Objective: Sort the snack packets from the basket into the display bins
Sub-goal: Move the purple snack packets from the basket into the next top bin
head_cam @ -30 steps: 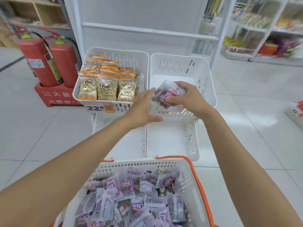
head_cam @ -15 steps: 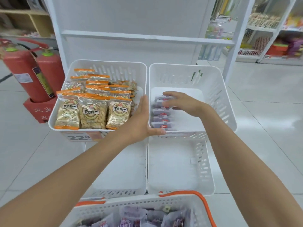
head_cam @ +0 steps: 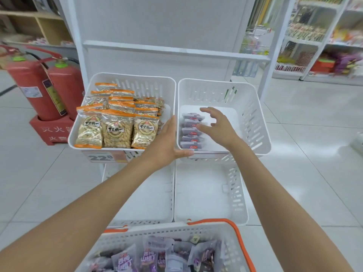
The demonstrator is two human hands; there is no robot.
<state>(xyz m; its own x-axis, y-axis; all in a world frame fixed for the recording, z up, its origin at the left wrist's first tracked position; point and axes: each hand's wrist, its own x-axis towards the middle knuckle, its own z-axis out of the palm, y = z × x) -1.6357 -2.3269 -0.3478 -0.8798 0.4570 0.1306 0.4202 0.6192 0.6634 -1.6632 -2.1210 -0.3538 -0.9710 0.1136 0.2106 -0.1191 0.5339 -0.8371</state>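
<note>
Bracing the upper right display bin (head_cam: pixel 253 122) looks like the job of the left hand (head_cam: pixel 169 142): it lies flat, fingers straight along the seam between the two upper bins, thumb laid over the front rim, gripping nothing, probably so the light plastic does not slide while packets go in. The right hand (head_cam: pixel 218 126) hovers inside that bin with fingers spread and loosely bent, holding nothing, just above a short row of purple packets (head_cam: pixel 191 132) that stand on edge, one behind the other, against the bin's left wall (filed like cards, which I judge keeps the labels up and leaves the bare floor to the right for more rows). Whether a fingertip touches the row I cannot tell. The neighbouring left bin (head_cam: pixel 137 85) holds orange-topped peanut packets (head_cam: pixel 115 128) standing upright and facing front, above a price tag (head_cam: pixel 102 157), so each bin appears to take one kind. Most of the task's stock sits in the orange-rimmed basket (head_cam: pixel 176 232) at the near edge, as loose purple packets (head_cam: pixel 149 258) in a heap. I judge the sorting barely begun; the next reach should be down to the basket.
</note>
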